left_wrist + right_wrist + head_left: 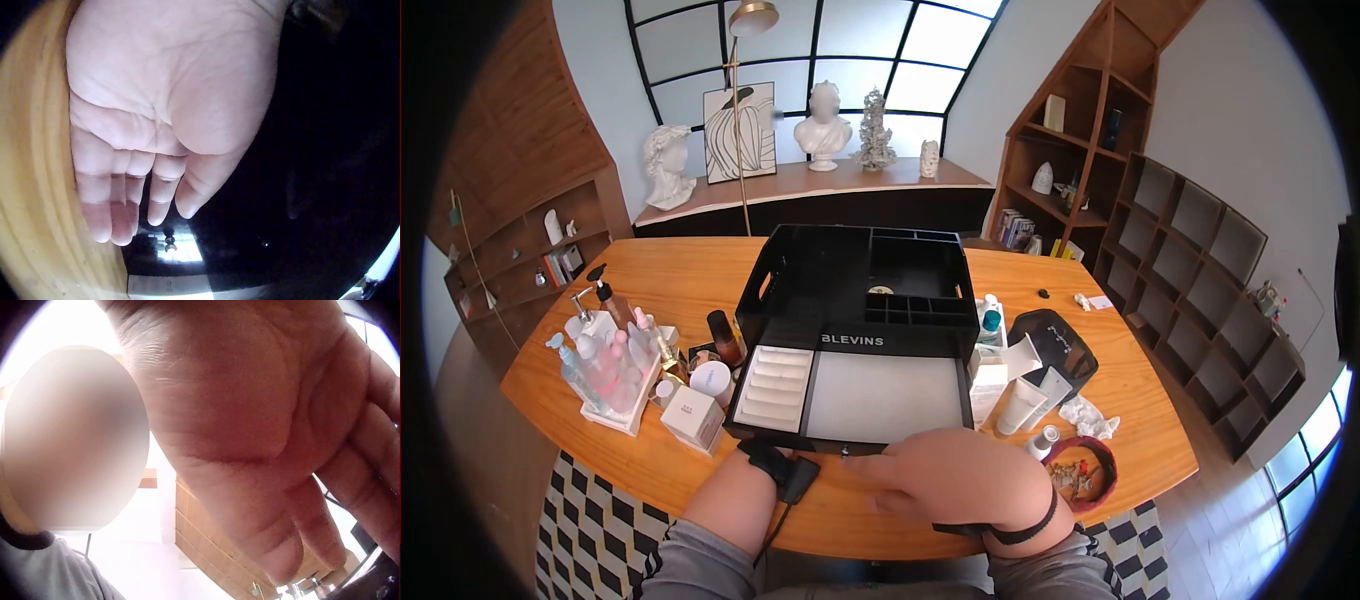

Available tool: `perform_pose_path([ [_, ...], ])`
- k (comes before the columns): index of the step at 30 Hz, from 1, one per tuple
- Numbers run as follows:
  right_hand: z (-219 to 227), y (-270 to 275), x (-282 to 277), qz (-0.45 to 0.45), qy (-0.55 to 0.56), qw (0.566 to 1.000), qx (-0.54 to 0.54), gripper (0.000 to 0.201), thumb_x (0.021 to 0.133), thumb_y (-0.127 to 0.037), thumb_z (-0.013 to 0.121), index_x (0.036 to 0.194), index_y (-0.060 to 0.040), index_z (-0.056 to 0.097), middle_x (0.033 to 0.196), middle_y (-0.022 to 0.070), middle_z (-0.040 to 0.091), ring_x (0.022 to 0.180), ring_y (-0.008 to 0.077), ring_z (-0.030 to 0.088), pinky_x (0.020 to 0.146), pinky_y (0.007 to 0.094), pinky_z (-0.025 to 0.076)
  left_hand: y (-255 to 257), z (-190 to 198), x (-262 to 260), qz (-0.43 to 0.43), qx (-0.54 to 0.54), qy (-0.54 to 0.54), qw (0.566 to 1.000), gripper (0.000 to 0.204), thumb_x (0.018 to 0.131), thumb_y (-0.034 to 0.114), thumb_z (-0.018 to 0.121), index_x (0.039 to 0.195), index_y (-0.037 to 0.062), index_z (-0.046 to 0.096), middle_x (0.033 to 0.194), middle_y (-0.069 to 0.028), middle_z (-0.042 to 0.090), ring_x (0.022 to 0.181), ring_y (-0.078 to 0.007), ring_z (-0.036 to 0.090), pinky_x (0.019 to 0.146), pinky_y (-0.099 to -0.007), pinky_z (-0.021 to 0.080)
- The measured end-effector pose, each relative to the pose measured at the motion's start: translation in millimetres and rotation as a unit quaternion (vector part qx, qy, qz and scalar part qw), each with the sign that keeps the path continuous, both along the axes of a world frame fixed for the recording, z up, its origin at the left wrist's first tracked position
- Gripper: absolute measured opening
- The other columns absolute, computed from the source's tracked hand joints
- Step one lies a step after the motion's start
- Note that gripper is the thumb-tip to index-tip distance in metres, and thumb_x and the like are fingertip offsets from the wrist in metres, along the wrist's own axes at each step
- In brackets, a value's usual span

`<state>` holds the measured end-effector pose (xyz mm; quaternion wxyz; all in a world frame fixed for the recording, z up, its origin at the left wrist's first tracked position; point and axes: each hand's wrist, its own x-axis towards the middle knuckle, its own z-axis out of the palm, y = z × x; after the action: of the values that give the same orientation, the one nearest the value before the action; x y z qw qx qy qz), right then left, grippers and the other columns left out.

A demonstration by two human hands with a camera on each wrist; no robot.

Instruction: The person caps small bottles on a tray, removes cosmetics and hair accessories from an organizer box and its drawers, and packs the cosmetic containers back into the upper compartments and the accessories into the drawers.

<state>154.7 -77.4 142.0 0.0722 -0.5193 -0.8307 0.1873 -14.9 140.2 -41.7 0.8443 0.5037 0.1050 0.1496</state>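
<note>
Fingers (119, 212) of the left hand (156, 106) lie straight, released, beside the glossy black organizer's (855, 340) drawer knob (167, 234); right hand (960, 480) rests relaxed on the wooden worktop (690, 275).

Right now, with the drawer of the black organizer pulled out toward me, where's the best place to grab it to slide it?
Probably the small knob at the middle of the drawer front edge, pinched from the near side. It juts toward you beside the right hand, and the drawer front looks otherwise flat.

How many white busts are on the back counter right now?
2: one bust at the counter's left end, one bust near the middle. A smaller figure further right may be another.
</note>
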Motion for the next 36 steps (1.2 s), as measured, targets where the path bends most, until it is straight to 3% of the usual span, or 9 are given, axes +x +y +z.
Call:
perform_pose_path([
  [7, -6.1, 13.5, 4.1, -0.037, -0.021, 0.999, -0.014, 0.031, 0.092, -0.028, 0.053, 0.117, -0.0125, 0.064, 0.085, 0.0154, 0.067, 0.084, 0.0338, 0.064, 0.073, 0.0407, 0.050, -3.7, -4.6, -6.7, -0.015, 0.009, 0.018, 1.000, 0.037, 0.102, 0.026, 0.044, 0.132, 0.0051, 0.048, 0.127, -0.0127, 0.056, 0.114, -0.0197, 0.055, 0.100, -0.0334, 0.045],
  [9, -9.3, 13.0, 7.7, -0.045, 0.044, 0.998, 0.011, 0.025, 0.091, -0.027, 0.054, 0.096, -0.0064, 0.067, 0.082, 0.0167, 0.066, 0.083, 0.0366, 0.062, 0.074, 0.0437, 0.050, -2.8, -4.1, -9.1, -0.019, 0.009, 0.022, 1.000, 0.037, 0.102, 0.026, 0.044, 0.132, 0.0051, 0.048, 0.127, -0.0127, 0.056, 0.114, -0.0197, 0.055, 0.100, -0.0333, 0.045],
  [13, -6.2, 14.4, 11.2, -0.047, 0.035, 0.998, -0.011, 0.026, 0.091, -0.027, 0.053, 0.097, -0.0063, 0.067, 0.083, 0.0175, 0.065, 0.083, 0.0369, 0.062, 0.074, 0.0438, 0.050, -4.0, -6.7, -13.5, -0.033, 0.001, 0.029, 0.999, 0.037, 0.102, 0.026, 0.044, 0.132, 0.0051, 0.048, 0.127, -0.0127, 0.056, 0.114, -0.0196, 0.056, 0.100, -0.0333, 0.045],
  [15, -6.3, 14.2, 11.7, -0.047, 0.023, 0.999, -0.001, 0.026, 0.092, -0.029, 0.053, 0.103, -0.0110, 0.068, 0.082, 0.0160, 0.066, 0.080, 0.0349, 0.064, 0.072, 0.0415, 0.050, -0.9, -2.4, -11.1, -0.042, -0.004, 0.031, 0.999, 0.037, 0.102, 0.026, 0.044, 0.132, 0.0051, 0.048, 0.127, -0.0127, 0.056, 0.114, -0.0196, 0.056, 0.100, -0.0332, 0.045],
  [25, -7.9, 18.6, 9.9, -0.095, 0.015, 0.995, 0.034, 0.027, 0.092, -0.029, 0.053, 0.103, -0.0091, 0.068, 0.084, 0.0158, 0.066, 0.084, 0.0346, 0.063, 0.074, 0.0420, 0.050, -5.8, -2.7, -10.4, -0.076, -0.025, 0.040, 0.996, 0.037, 0.102, 0.026, 0.044, 0.132, 0.0050, 0.048, 0.126, -0.0127, 0.056, 0.113, -0.0194, 0.056, 0.099, -0.0330, 0.046],
  [29, -17.5, 31.3, 13.8, -0.127, 0.002, 0.990, 0.063, 0.027, 0.090, -0.027, 0.053, 0.105, -0.0084, 0.067, 0.088, 0.0166, 0.066, 0.087, 0.0353, 0.063, 0.075, 0.0427, 0.050, 2.8, 20.4, 15.2, -0.087, -0.031, 0.042, 0.995, 0.037, 0.102, 0.026, 0.044, 0.132, 0.0050, 0.049, 0.126, -0.0127, 0.057, 0.113, -0.0193, 0.056, 0.099, -0.0329, 0.046],
  [31, -20.6, 36.8, 15.7, -0.137, 0.003, 0.987, 0.089, 0.027, 0.089, -0.026, 0.054, 0.106, -0.0086, 0.066, 0.089, 0.0171, 0.066, 0.087, 0.0356, 0.063, 0.075, 0.0433, 0.050, 6.8, 4.9, 28.1, -0.112, 0.038, 0.110, 0.987, 0.033, 0.100, 0.023, 0.049, 0.127, 0.0038, 0.054, 0.116, -0.0118, 0.062, 0.103, -0.0170, 0.060, 0.095, -0.0317, 0.048],
  [34, -25.4, 45.9, 20.2, -0.159, 0.004, 0.985, 0.062, 0.030, 0.087, -0.024, 0.056, 0.111, -0.0077, 0.065, 0.101, 0.0178, 0.066, 0.096, 0.0348, 0.062, 0.081, 0.0421, 0.050, 3.6, 10.7, 25.2, -0.072, 0.027, 0.117, 0.990, 0.033, 0.098, 0.020, 0.054, 0.126, 0.0028, 0.056, 0.110, -0.0098, 0.063, 0.100, -0.0175, 0.061, 0.092, -0.0333, 0.050],
  [36, -44.8, 55.0, 27.4, -0.154, -0.010, 0.972, 0.177, 0.037, 0.085, -0.024, 0.059, 0.117, -0.0052, 0.063, 0.115, 0.0187, 0.064, 0.109, 0.0334, 0.059, 0.091, 0.0400, 0.049, 3.7, 10.8, 25.8, -0.069, 0.038, 0.108, 0.991, 0.032, 0.097, 0.018, 0.054, 0.125, 0.0030, 0.057, 0.108, -0.0098, 0.063, 0.098, -0.0178, 0.062, 0.092, -0.0334, 0.051],
])
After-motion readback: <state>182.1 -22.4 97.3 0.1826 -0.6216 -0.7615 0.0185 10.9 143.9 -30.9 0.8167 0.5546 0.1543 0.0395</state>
